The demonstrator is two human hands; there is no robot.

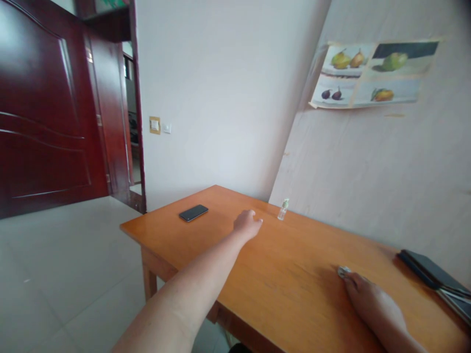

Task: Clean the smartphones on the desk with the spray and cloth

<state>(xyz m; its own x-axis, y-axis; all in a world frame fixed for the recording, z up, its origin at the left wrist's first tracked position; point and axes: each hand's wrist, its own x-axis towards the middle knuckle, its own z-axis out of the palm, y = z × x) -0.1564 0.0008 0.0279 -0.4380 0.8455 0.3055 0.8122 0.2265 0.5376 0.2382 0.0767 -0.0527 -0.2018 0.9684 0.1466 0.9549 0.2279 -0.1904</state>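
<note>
My left hand [247, 224] is stretched out over the far part of the wooden table [279, 274], thumb and finger apart with nothing between them. Just beyond it, to the right, a small clear spray bottle [283, 210] with a pale green top stands upright, apart from the fingers. Nearer to me on the right, my right hand [373, 299] rests low at the tabletop. Its fingers are closed on a small crumpled whitish wad [343, 271], perhaps tissue or cloth; most of it is hidden under the fingers.
A black phone [194, 213] lies flat toward the table's left corner. Dark folders or notebooks [434, 272] are stacked at the right by the wall. Fruit pictures [375, 73] hang above. A dark red door [47, 108] is on the left.
</note>
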